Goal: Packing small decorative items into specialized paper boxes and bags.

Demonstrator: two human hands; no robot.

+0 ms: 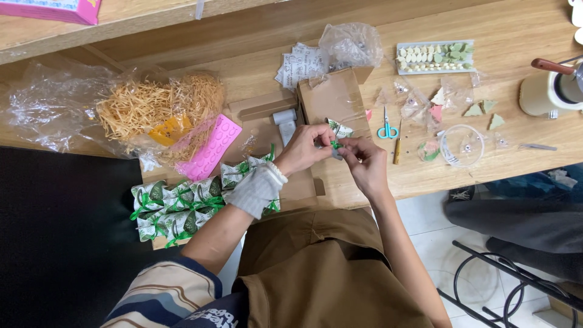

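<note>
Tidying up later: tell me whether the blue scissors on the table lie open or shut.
Shut, as far as shows: the blue scissors lie flat on the wooden table, blades together in one thin line pointing away from the person.

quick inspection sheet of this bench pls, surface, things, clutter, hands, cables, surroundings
surface: wooden table, cardboard sheet under the work
job's things: small packet with green tie held by both hands; finished packets in rows at left
clutter: straw, pink mould, scissors, plastic bags, tray
grippers: left hand and right hand pinch the packet
cables: nothing seen
surroundings: black mat, tiled floor, metal rack
</note>
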